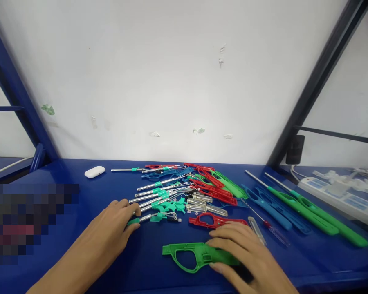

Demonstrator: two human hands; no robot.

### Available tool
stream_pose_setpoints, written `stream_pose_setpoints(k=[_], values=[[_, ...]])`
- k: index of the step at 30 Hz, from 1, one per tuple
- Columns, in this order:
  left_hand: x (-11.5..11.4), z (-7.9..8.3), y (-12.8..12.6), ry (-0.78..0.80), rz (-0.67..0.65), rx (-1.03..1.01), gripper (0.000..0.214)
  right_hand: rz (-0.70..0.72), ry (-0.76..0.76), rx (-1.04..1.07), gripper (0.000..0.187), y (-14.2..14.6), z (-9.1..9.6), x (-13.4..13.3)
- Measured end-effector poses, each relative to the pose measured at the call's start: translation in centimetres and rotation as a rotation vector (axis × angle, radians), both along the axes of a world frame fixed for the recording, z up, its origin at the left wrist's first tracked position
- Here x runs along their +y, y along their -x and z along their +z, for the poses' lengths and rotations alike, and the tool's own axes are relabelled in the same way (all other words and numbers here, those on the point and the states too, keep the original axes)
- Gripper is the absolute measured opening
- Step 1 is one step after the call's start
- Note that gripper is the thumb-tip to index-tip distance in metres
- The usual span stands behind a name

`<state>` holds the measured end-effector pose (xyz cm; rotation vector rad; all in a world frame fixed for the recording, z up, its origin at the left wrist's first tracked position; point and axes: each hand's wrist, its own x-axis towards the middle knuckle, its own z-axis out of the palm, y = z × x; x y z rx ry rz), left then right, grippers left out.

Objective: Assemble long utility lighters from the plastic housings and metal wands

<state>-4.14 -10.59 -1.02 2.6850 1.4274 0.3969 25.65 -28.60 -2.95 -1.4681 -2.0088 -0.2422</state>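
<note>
My left hand (pixel 120 222) is at the near end of a pile of metal lighter tubes. Its thumb and fingers close on one tube (pixel 145 218) that has green pieces, thin wires and a small black part at its far end. My right hand (pixel 243 253) grips the right part of a green lighter handle half (pixel 185 255), inner side up, with a finger loop at the left. Just beyond it lies a red handle half (pixel 210 220). Small green parts (pixel 174 205) and clear fuel tanks (pixel 202 202) sit between the hands, farther back.
A screwdriver (pixel 276 233) and another clear tank (pixel 256 229) lie right of my right hand. Blue handle halves (pixel 270 208) and long green lighters (pixel 306 208) rest farther right, before a power strip (pixel 340 200). A white case (pixel 95 172) stands at the back left.
</note>
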Motion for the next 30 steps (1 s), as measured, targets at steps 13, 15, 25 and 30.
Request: stream_pose_setpoints(k=[13,15,25,30], values=[[-1.0,0.2,-1.0,-0.033,-0.031,0.022,0.031,0.054,0.093,0.068,0.014,0.6,-0.6,0.8],[-1.1,0.0,-1.0,-0.042,-0.012,0.033,0.034,0.057,0.088,0.058,0.013,0.6,-0.7,0.8],[-1.6,0.2,-1.1,-0.007,-0.048,0.096,0.029,0.049,0.080,0.057,0.012,0.7,-0.9,0.9],[-1.3,1.0,-1.5,-0.008,-0.059,0.111,0.030,0.060,0.081,0.054,0.010,0.5,-0.7,0.9]])
